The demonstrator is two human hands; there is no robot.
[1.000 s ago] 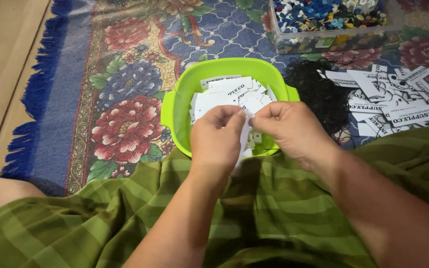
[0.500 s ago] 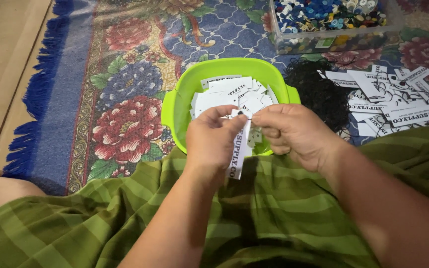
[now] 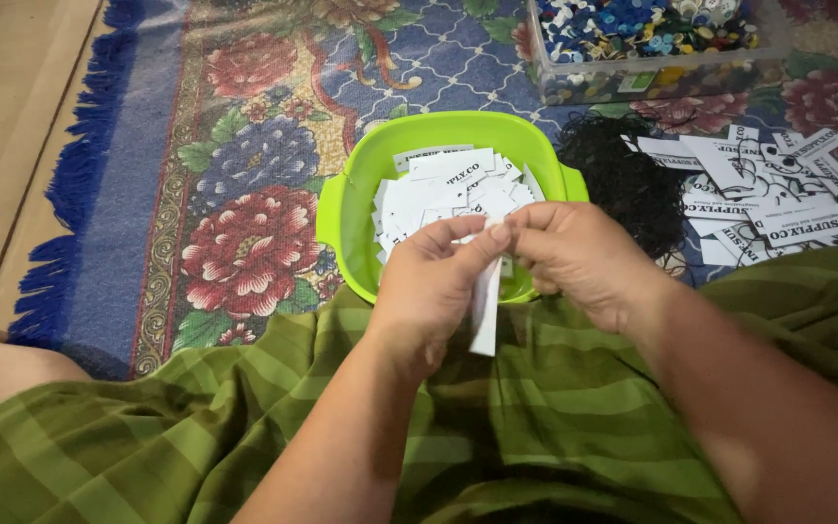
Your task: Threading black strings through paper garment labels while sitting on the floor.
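My left hand (image 3: 435,283) and my right hand (image 3: 577,254) meet just above my lap, fingertips touching, and both are closed in a pinch on the top end of one white paper tag (image 3: 485,312). The tag hangs down from my fingers, nearly upright, its lower end over the green striped cloth (image 3: 555,427) that covers my legs. My left thumb and forefinger press its upper edge; my right fingers curl in against it from the other side.

Just beyond my hands sits a lime-green plastic basin (image 3: 341,218) on the floral rug (image 3: 244,165), its near rim touching the cloth on my lap. It is filled with a loose heap of white printed tags (image 3: 443,189).

To the right of the basin lies a tangle of black string (image 3: 623,180), and past that, near the rug's right edge, a spread of more white tags (image 3: 778,189). At the rug's far side stands a clear box (image 3: 652,82) full of small coloured pieces. The blue fringe (image 3: 65,194) marks the rug's left edge, with bare floor (image 3: 2,116) beside it.
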